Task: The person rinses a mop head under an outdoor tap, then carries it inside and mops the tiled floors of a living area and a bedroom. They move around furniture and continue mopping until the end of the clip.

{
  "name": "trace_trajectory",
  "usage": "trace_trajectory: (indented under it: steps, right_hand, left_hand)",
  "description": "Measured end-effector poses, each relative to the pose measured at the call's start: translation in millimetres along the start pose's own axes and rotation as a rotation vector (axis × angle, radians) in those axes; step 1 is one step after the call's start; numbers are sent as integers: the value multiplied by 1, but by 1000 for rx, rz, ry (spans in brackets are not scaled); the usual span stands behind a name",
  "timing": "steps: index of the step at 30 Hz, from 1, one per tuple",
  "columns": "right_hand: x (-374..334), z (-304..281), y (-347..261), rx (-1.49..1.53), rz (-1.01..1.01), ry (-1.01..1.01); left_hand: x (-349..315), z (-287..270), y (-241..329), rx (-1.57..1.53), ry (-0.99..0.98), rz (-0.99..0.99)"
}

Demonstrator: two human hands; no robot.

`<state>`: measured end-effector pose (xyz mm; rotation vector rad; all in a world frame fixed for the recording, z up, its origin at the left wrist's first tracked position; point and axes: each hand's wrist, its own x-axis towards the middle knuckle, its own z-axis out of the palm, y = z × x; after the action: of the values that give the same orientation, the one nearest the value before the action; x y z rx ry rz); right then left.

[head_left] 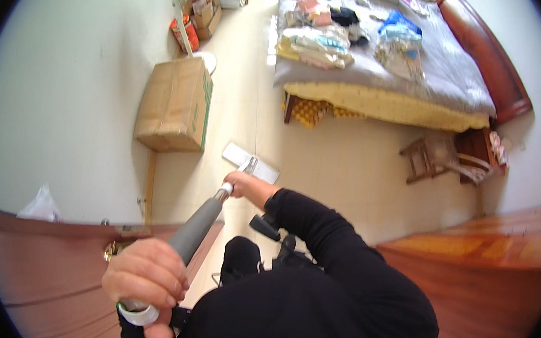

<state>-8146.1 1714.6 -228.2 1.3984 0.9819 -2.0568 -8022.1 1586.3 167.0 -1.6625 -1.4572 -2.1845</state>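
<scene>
I have the mop (200, 227) in both hands, its handle running from seven o'clock at the near end up to the middle of my view. It has a thick, matte grey grip, a white ring at the butt, a white collar at the far end of the grip, and a short stretch of shiny metal pole beside that collar. Its flat head (265, 171) is a white, narrow rectangle with a greyish joint at its centre, lying on the pale floor (323, 167) with its long side slanting from ten to four o'clock.

My left hand (148, 274), at half past seven, wraps the grip near the butt, fingers curled side by side and pressed together. My right hand (238, 183), just off centre toward eight, is closed round the pole by the collar; from here I cannot tell its fingertips apart.

A taped cardboard box (171, 104) stands at ten o'clock, a bed (449, 75) strewn with clothes at one, and a small wooden chair (429, 157) near three.
</scene>
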Motion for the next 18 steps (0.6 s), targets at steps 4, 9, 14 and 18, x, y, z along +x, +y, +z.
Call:
trace_trajectory:
  steps: [4,9,14,18]
  right_hand:
    - [49,29,-87,-218,69,77]
    - [119,62,-200,-303,-33,-56]
    - [180,110,-335,-476,-263,-120]
    - [231,168,-449,-291,-97,4]
  left_hand:
    - [37,-14,-71,154,170,-43]
    - [66,-70,-173,195,247,-6]
    - [123,-159,-287,203,239,29]
    - [183,-236,-369,236,327,-60]
